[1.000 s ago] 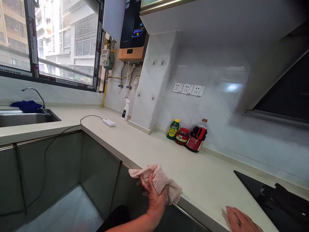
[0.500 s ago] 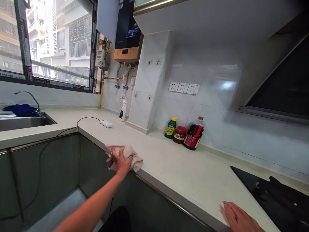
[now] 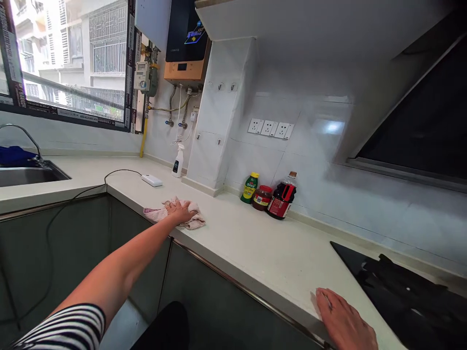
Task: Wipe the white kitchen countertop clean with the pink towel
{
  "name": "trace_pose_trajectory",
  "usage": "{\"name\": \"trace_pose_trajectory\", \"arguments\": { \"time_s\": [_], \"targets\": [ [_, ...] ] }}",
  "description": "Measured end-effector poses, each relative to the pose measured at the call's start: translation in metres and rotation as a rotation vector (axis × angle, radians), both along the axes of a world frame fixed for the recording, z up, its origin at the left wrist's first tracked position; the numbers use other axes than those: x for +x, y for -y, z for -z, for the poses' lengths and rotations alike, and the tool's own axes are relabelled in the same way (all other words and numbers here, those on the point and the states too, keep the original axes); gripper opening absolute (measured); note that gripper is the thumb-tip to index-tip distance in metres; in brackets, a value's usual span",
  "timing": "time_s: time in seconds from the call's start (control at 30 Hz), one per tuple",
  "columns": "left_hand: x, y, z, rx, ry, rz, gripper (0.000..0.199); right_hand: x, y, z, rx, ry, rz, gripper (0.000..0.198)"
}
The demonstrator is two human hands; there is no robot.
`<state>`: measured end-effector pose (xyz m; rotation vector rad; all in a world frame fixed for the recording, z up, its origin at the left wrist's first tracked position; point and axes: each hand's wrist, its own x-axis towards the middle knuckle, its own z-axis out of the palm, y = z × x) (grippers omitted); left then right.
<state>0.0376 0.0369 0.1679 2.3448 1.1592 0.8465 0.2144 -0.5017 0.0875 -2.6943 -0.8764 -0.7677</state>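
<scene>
My left hand (image 3: 179, 213) presses on a pale pink cloth (image 3: 197, 218), which lies bunched on the white countertop (image 3: 248, 238) with part of it at the front edge. Its fingers reach over the cloth, and the fabric spreads out on both sides. My right hand (image 3: 345, 318) rests palm down near the counter's front edge, left of the black cooktop (image 3: 394, 291). That hand holds nothing and its fingers lie stretched out; a ring shows on one finger.
A white power bank-like box (image 3: 151, 180) with a black cable lies behind the cloth. Along the wall stand a spray bottle (image 3: 178, 163), a green bottle (image 3: 249, 188), a red-lidded jar (image 3: 261, 198) and a large dark bottle (image 3: 282, 197). A sink (image 3: 54, 170) is at left.
My left hand has brought the cloth from the counter's front edge up onto the top, where it lies flatter. The view has shifted; my right hand still rests on the counter.
</scene>
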Motion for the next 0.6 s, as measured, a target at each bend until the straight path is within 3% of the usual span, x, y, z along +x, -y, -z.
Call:
{"name": "trace_pose_trajectory", "arguments": {
  "time_s": [0.17,0.33,0.47,0.6],
  "targets": [
    [0.047,0.051,-0.005,-0.026,-0.184,0.172,0.077,-0.004,-0.002,-0.004,-0.018,-0.013,0.036,0.039],
    [0.097,0.149,0.005,0.008,-0.187,0.448,0.085,0.004,-0.004,-0.007,0.054,-0.226,0.104,0.051],
    [0.117,0.237,0.020,0.071,-0.258,0.837,0.097,0.016,0.001,-0.003,0.011,-0.231,0.075,0.052],
    [0.104,0.303,0.033,0.215,-0.307,1.182,0.097,0.034,0.012,0.004,-0.025,-0.302,0.050,0.055]
  ]
}}
